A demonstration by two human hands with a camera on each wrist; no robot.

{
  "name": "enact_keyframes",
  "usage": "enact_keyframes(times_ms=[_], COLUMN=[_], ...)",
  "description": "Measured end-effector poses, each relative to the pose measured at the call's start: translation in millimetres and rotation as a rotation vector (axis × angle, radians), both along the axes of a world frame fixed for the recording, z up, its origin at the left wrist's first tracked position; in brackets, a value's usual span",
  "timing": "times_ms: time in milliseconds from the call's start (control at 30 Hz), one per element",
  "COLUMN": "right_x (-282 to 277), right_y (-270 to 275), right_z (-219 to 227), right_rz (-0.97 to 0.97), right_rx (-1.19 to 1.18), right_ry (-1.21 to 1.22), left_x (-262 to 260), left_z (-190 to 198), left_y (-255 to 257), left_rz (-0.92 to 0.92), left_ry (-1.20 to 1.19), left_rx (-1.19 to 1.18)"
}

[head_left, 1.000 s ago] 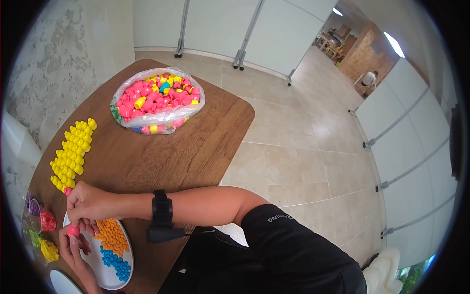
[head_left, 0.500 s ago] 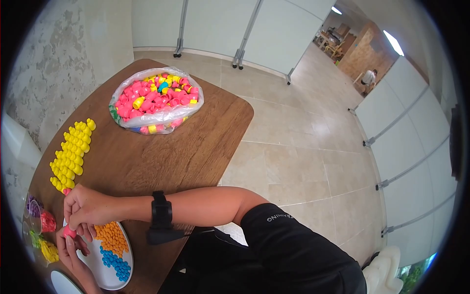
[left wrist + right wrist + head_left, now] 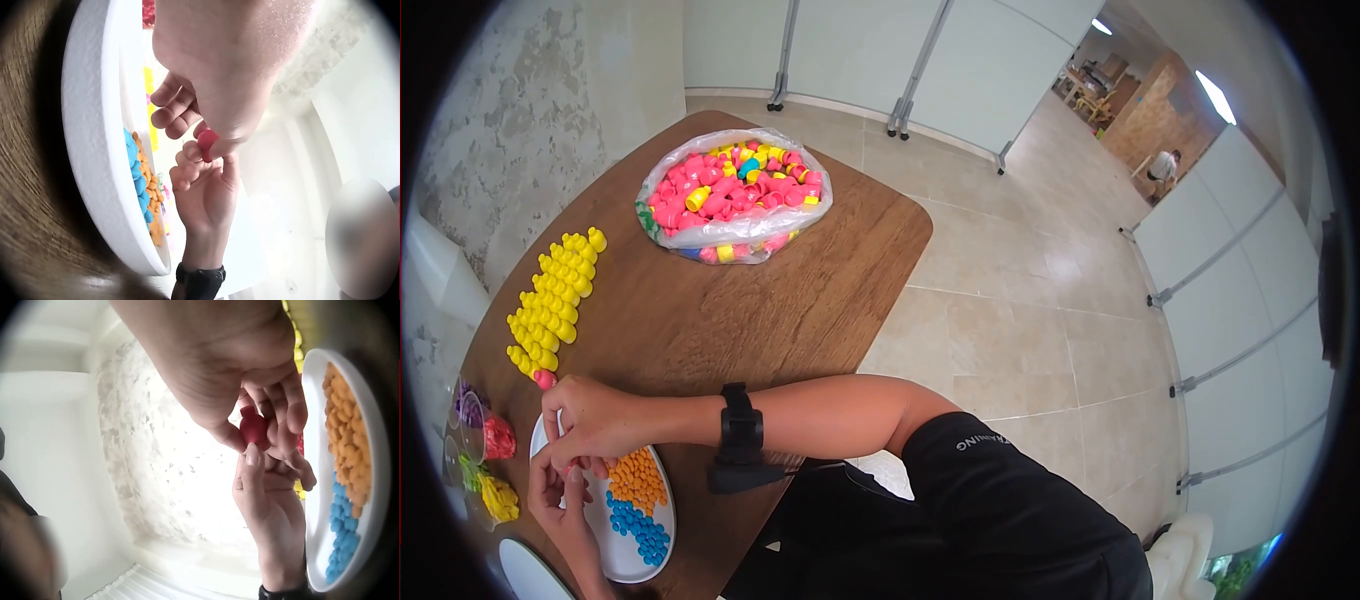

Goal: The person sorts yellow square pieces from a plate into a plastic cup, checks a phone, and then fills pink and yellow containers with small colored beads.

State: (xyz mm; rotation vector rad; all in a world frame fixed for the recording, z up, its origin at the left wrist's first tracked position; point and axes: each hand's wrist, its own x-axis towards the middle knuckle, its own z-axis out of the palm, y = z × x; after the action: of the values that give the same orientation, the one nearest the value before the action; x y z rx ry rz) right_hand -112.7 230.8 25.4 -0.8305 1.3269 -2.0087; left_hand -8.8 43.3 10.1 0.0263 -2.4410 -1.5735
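Note:
A small red-pink bottle-shaped piece (image 3: 253, 428) with a narrow neck sits between both hands in the right wrist view. My right hand (image 3: 600, 415) pinches it between thumb and fingers from above. From below, my left hand (image 3: 555, 490) holds it too, thumb pressed against its round body. In the left wrist view the piece (image 3: 207, 142) shows only partly, between the fingertips of both hands. The hands are close over a white oval plate (image 3: 605, 555) bearing orange candy-like pieces (image 3: 638, 482) and blue ones (image 3: 640, 530).
Yellow bottle-shaped pieces (image 3: 555, 300) stand in rows along the table's left side, with one pink piece (image 3: 545, 379) at their near end. A plastic bag (image 3: 735, 240) full of pink and yellow pieces lies farther back. Clear cups hold red pieces (image 3: 498, 438) and yellow pieces (image 3: 498, 498).
The head view has shifted slightly. Both hands have stayed together over the plate; the pink piece seen between them earlier is now mostly covered by fingers in the head view.

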Motion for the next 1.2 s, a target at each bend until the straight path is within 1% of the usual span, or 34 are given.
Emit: enact_keyframes(times_ms=[67, 100, 133, 167, 200, 267, 300, 367, 400, 467, 600, 667, 700, 767, 800, 867, 1067, 1200], right_x=[-3.8, -8.8, -17.9, -20.6, -22.0, -27.6, -31.5, -40.9, -45.2, -64.8, -109.3, -127.3, -135.6, -147.6, -149.6, -150.6, -149.3, -140.4], right_y=[2.1, -1.4, -7.8, -8.4, -7.3, -0.2, 3.3, 11.9, 17.7, 33.1, 82.1, 107.7, 120.2, 140.9, 146.0, 151.3, 150.3, 139.9], right_z=[0.0, -9.5, -24.6, -25.2, -26.7, -23.7, -20.6, -14.1, -10.5, -3.2, 10.7, 5.1, -1.1, -14.2, -18.6, -24.2, -26.8, -17.9], right_rz=[-0.132, -0.131, -0.318, -0.505, -0.507, -0.548, -0.547, -0.613, -0.681, -0.869, -1.373, -1.646, -1.647, -1.796, -1.796, -1.774, -1.669, -1.648], right_rx=[0.211, 0.211, 0.238, 0.262, 0.262, 0.418, 0.417, 0.516, 0.527, 0.536, 0.494, 0.662, 0.663, 0.964, 0.965, 1.102, 1.126, 1.115], right_ry=[0.137, 0.135, 0.376, 0.618, 0.617, 0.529, 0.53, 0.515, 0.518, 0.53, 0.522, 0.663, 0.661, 0.735, 0.735, 0.691, 0.664, 0.64], left_x=[-0.3, 0.3, 0.9, 1.1, 1.2, 1.8, 2.2, 2.9, 3.1, 3.9, 4.5, 4.7, 4.8, 4.7, 4.6, 4.8, 6.4, 8.4], left_z=[0.2, -0.3, -0.7, -1.0, -1.1, -0.7, 0.0, 1.6, 2.2, 3.3, 3.0, 3.8, 4.1, 4.1, 3.9, 3.6, 7.2, 11.8], left_y=[4.5, 4.2, 4.0, 4.0, 4.3, 5.0, 5.3, 6.1, 6.3, 6.2, 7.1, 7.6, 7.5, 6.8, 6.6, 5.8, 6.9, 10.9], left_rz=[0.001, 0.001, -0.016, -0.033, -0.035, -0.017, -0.016, -0.024, -0.024, -0.031, -0.032, -0.037, -0.039, -0.043, -0.044, -0.055, -0.078, -0.073], left_ry=[-0.015, -0.017, -0.009, 0.0, -0.001, 0.016, 0.017, 0.019, 0.02, 0.025, 0.029, 0.036, 0.034, 0.033, 0.033, 0.044, 0.043, 0.04], left_rx=[-0.004, -0.004, -0.009, -0.014, -0.014, -0.045, -0.045, -0.048, -0.047, -0.062, -0.048, -0.051, -0.051, -0.047, -0.046, -0.041, -0.038, -0.046])
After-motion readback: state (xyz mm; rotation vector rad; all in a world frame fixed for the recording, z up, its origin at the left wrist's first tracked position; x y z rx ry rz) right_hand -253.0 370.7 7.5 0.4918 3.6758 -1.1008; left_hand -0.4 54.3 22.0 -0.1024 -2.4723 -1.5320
